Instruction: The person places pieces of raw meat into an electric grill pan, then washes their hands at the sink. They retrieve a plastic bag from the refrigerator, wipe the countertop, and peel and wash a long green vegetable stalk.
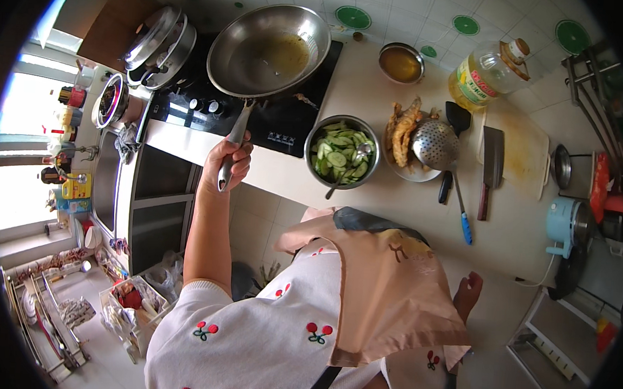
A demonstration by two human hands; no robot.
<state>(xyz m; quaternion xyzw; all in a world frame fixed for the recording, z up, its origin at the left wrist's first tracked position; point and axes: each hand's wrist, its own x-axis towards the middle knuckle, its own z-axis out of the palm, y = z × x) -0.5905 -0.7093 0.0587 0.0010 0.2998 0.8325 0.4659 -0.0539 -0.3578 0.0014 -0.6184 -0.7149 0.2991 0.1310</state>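
My left hand (227, 161) grips the grey handle of a steel wok (239, 58) over the black glass cooktop (280, 132). A shallow pool of yellowish oil (289, 56) lies toward the wok's right side. Down beside the apron (385, 299), my right hand (467, 295) hangs with loosely bent fingers and nothing visible in it; part of it is hidden. Sliced cucumber (337, 159) fills a steel bowl (307, 147) with a spoon in it. Right of that bowl, fried fish (403, 130) lie on a plate (423, 174), with a perforated skimmer (436, 144) resting over them.
At the back stand a small bowl of brown liquid (401, 64) and a large oil bottle (478, 79). A cleaver (492, 161) lies partly on a cutting board (522, 152), near a black spatula (457, 117). Stacked pans (163, 49) and a sink (106, 178) are left; a blue electric pot (566, 221) is right.
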